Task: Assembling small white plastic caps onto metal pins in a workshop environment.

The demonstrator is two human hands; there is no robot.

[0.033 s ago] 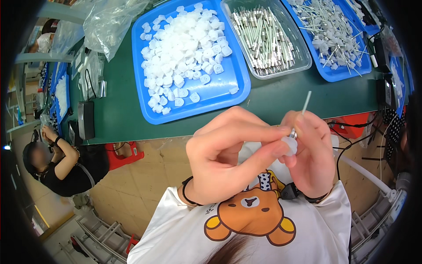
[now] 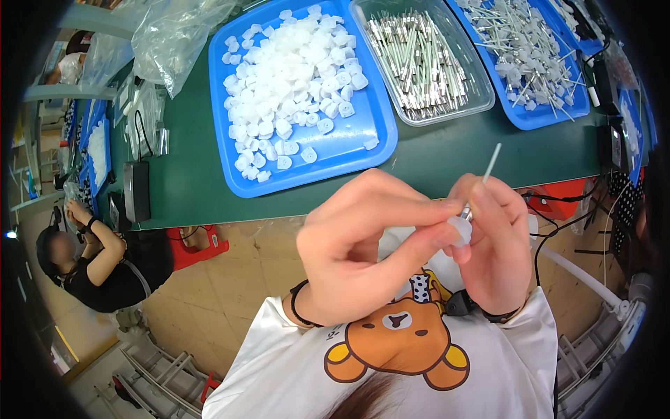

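Note:
In front of my chest, my left hand (image 2: 380,241) pinches a small translucent white plastic cap (image 2: 460,228) between thumb and fingers. My right hand (image 2: 494,234) grips a thin pale rod with a metal end (image 2: 492,166), its free tip pointing up and slightly right. The metal end meets the cap; how deep it sits inside is hidden by my fingers. Beyond my hands lies a blue tray (image 2: 335,155) heaped with similar white caps (image 2: 293,77). To its right, a clear plastic box (image 2: 483,105) holds many metal-ended rods (image 2: 419,66).
A second blue tray (image 2: 551,120) at the far right holds rods joined to caps. Clear plastic bags (image 2: 178,38) and a black box-shaped device (image 2: 137,190) are on the green table (image 2: 185,181). Another person (image 2: 98,258) sits at the left near a red stool (image 2: 202,248).
The rod's free tip has tilted slightly to the right. Both hands keep their hold and have barely moved.

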